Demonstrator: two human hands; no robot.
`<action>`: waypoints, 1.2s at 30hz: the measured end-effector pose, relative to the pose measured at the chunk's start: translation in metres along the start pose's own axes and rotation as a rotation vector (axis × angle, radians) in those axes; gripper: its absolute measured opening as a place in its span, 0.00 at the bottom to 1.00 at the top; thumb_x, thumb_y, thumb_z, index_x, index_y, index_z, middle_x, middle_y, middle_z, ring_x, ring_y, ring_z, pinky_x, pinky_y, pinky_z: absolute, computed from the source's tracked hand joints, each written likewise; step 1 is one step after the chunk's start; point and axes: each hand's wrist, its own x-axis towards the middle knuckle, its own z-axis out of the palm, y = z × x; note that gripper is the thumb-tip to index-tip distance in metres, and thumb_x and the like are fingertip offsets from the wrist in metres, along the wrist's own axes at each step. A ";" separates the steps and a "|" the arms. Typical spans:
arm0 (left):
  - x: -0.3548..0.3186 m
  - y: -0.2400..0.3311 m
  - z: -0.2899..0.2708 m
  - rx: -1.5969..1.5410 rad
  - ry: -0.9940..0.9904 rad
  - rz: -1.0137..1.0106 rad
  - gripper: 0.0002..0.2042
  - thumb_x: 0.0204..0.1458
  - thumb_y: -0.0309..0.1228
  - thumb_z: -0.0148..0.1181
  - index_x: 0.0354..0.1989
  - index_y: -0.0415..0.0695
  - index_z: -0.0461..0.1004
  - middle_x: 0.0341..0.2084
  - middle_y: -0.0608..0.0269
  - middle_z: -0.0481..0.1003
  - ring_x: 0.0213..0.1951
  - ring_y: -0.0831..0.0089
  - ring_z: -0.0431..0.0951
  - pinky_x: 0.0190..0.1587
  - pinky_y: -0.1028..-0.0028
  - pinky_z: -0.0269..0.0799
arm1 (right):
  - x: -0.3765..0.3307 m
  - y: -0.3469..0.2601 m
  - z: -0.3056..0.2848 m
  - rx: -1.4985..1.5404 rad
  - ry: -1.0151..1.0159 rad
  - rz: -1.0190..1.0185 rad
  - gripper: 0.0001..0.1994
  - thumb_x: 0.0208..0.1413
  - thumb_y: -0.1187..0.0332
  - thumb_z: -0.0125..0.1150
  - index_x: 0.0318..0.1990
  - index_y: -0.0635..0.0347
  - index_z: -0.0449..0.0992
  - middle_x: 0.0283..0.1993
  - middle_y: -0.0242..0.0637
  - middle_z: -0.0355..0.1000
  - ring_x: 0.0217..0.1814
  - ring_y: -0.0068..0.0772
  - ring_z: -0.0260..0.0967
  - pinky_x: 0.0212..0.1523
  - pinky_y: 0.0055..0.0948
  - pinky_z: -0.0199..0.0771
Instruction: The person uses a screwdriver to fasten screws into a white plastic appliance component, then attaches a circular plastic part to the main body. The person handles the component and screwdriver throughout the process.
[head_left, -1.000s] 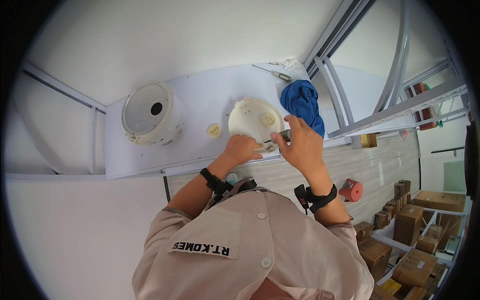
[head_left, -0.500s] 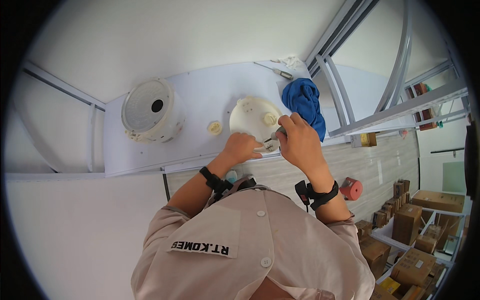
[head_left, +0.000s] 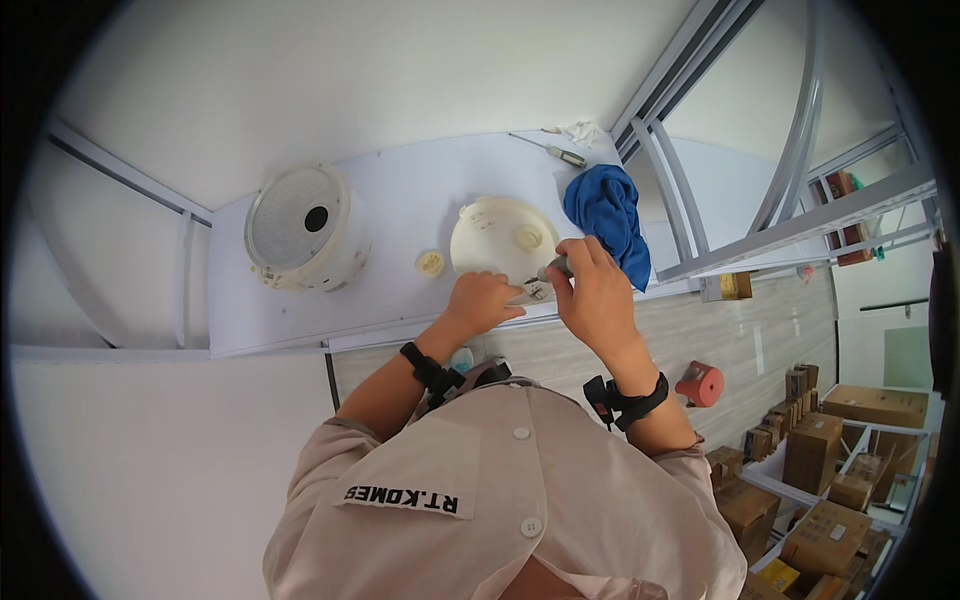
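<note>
A shallow round cream lid (head_left: 487,235) lies on the white table with its inner side up. A small round cream cap (head_left: 529,237) sits inside its right part. My left hand (head_left: 484,302) is closed on the lid's near edge, thumb and forefinger pointing right. My right hand (head_left: 598,302) grips a screwdriver (head_left: 553,270) by its grey handle. The driver's shaft slants down to the left, toward small fittings (head_left: 539,291) at the lid's near-right rim. Whether the tip touches a screw is too small to tell.
Left of the lid lies another cream cap (head_left: 430,264). A white round cooker body (head_left: 305,225) stands at the table's left. A blue cloth (head_left: 607,215) and a second screwdriver (head_left: 565,156) lie at the right. Metal frames edge the table (head_left: 400,190); cardboard boxes (head_left: 815,447) stand beyond.
The lid has shifted slightly left, with the cap inside it. My right hand and the screwdriver have moved a little with it, and my left hand stays at the lid's near edge.
</note>
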 end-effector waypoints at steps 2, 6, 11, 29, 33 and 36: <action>0.000 -0.005 0.004 0.071 0.063 0.030 0.19 0.51 0.54 0.76 0.50 0.65 0.90 0.35 0.70 0.80 0.40 0.63 0.83 0.43 0.58 0.76 | -0.001 0.002 0.001 0.052 0.017 0.008 0.17 0.59 0.70 0.77 0.52 0.59 0.77 0.44 0.44 0.78 0.42 0.52 0.81 0.38 0.45 0.78; -0.004 -0.010 0.002 0.114 0.149 0.088 0.17 0.48 0.51 0.77 0.47 0.65 0.91 0.34 0.75 0.78 0.41 0.70 0.80 0.45 0.64 0.71 | -0.003 0.000 -0.001 0.098 0.002 0.093 0.18 0.59 0.69 0.77 0.54 0.58 0.79 0.44 0.42 0.79 0.43 0.52 0.81 0.39 0.45 0.78; -0.004 -0.012 0.004 0.177 0.201 0.133 0.15 0.50 0.48 0.76 0.45 0.63 0.90 0.36 0.78 0.77 0.44 0.73 0.77 0.48 0.66 0.67 | 0.000 0.003 0.002 0.080 0.167 -0.007 0.17 0.61 0.70 0.76 0.55 0.60 0.79 0.46 0.43 0.80 0.44 0.52 0.80 0.42 0.44 0.79; 0.010 -0.033 -0.013 -0.249 0.552 -0.128 0.13 0.66 0.28 0.64 0.57 0.46 0.84 0.48 0.57 0.79 0.55 0.57 0.77 0.61 0.57 0.69 | 0.008 0.034 -0.007 0.170 0.322 0.017 0.15 0.63 0.71 0.76 0.54 0.63 0.80 0.50 0.46 0.82 0.46 0.51 0.81 0.45 0.40 0.81; 0.018 -0.074 -0.010 -0.341 0.622 -0.369 0.13 0.67 0.28 0.61 0.57 0.46 0.83 0.52 0.54 0.79 0.52 0.49 0.79 0.58 0.52 0.72 | 0.003 0.041 -0.007 0.226 0.296 0.076 0.15 0.63 0.71 0.76 0.54 0.63 0.80 0.50 0.45 0.82 0.46 0.51 0.81 0.46 0.40 0.81; 0.023 -0.089 -0.006 -0.036 0.476 -0.474 0.15 0.66 0.29 0.62 0.60 0.49 0.83 0.53 0.57 0.80 0.54 0.52 0.79 0.60 0.52 0.71 | -0.002 0.047 -0.008 0.215 0.291 0.072 0.16 0.63 0.72 0.76 0.55 0.62 0.80 0.50 0.45 0.82 0.46 0.51 0.81 0.46 0.40 0.81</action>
